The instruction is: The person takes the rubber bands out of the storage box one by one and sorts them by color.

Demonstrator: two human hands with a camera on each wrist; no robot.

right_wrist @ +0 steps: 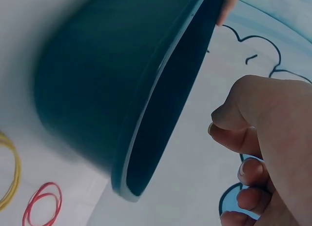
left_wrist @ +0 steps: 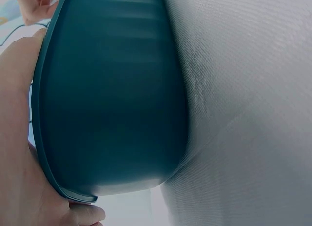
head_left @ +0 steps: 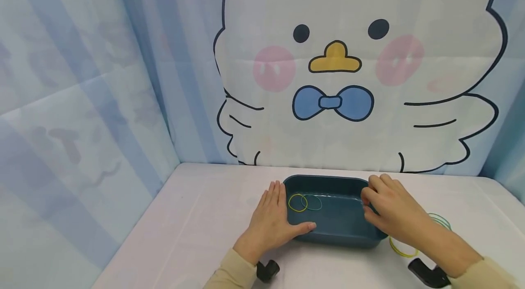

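A dark teal rectangular tub (head_left: 336, 223) stands on the table, and a yellow rubber band (head_left: 289, 203) and a green rubber band (head_left: 321, 203) overlap inside its left part. My left hand (head_left: 272, 223) rests against the tub's left end, fingers straight along the side and thumb over the front rim. Above the tub's right end is my right hand (head_left: 389, 209), its fingers curled and thumb meeting the index finger. In the right wrist view that right hand (right_wrist: 263, 138) is apart from the rim, with nothing visible between its fingertips.
Yellow rubber bands (head_left: 402, 254) and green rubber bands (head_left: 442, 219) lie right of the tub, partly behind the right forearm. Red rubber bands (right_wrist: 57, 201) show in the right wrist view. A white-covered table (head_left: 197, 216) meets a printed curtain (head_left: 328, 143) behind.
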